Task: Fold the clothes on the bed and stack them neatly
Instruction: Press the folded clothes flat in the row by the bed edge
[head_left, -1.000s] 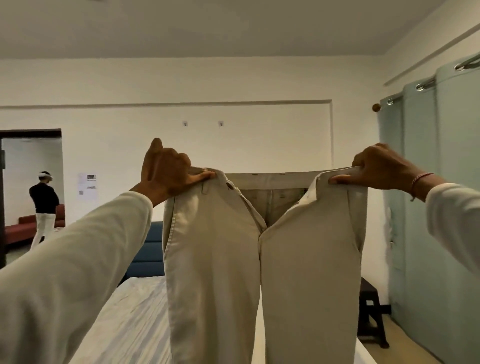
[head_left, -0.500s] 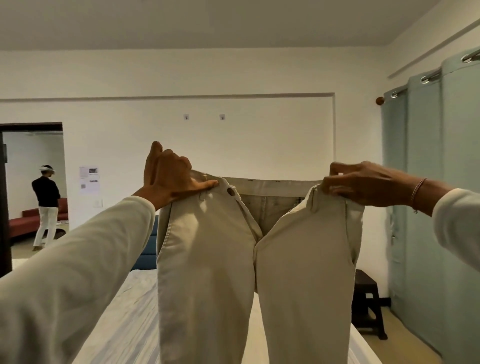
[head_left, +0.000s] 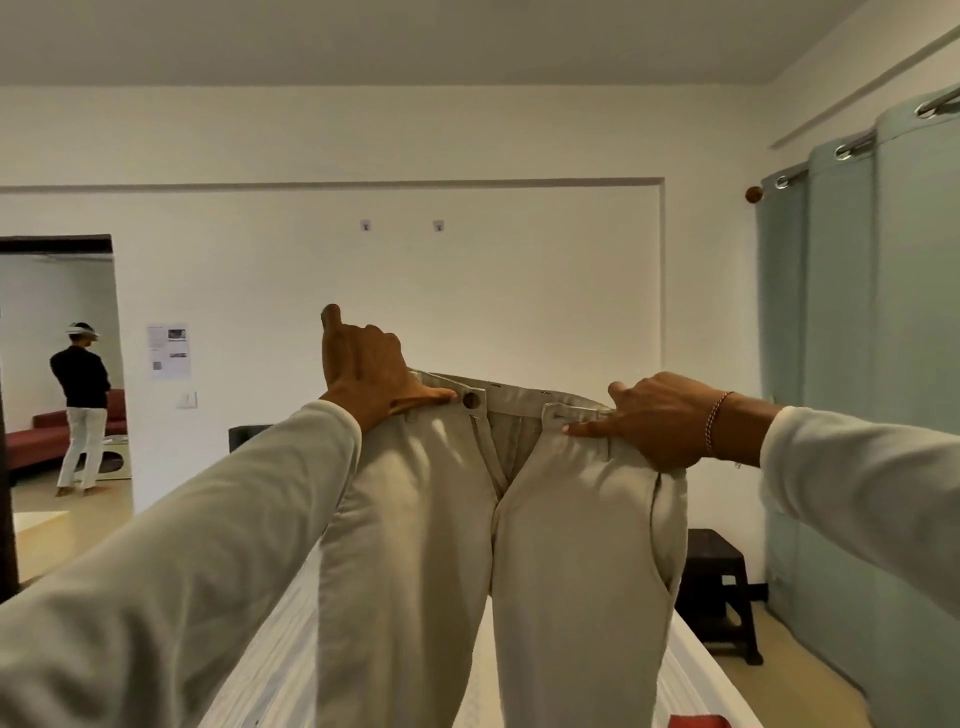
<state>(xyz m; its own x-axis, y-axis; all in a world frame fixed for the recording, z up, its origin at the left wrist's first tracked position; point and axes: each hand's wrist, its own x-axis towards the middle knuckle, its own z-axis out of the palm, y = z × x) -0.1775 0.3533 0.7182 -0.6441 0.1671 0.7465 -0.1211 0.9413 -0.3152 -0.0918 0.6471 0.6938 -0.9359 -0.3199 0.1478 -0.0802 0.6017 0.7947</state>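
While held up in the air over the bed (head_left: 291, 670), beige trousers (head_left: 415, 545) hang front-facing, waistband on top, fly unbuttoned and open, both legs dropping out of view at bottom edge. Left hand (head_left: 366, 371) grips waistband left of the brown button (head_left: 471, 399), fingers (head_left: 384, 343) curled over the top edge, thumb pressed flat along the front. Right hand (head_left: 657, 418) clamps the other waistband side near the pocket (head_left: 670, 525), fingers curled behind fabric, thumb lying on front; red thread bracelet (head_left: 716, 421) on that wrist. White long sleeves on both arms. Bed with pale striped cover directly below trousers. Small red item (head_left: 696, 721) at bed's near right corner, can't tell what. Dark stool (head_left: 719, 587) right of bed, teal curtain (head_left: 878, 389) beyond it. 1 other person (head_left: 83, 410) standing in doorway far left.
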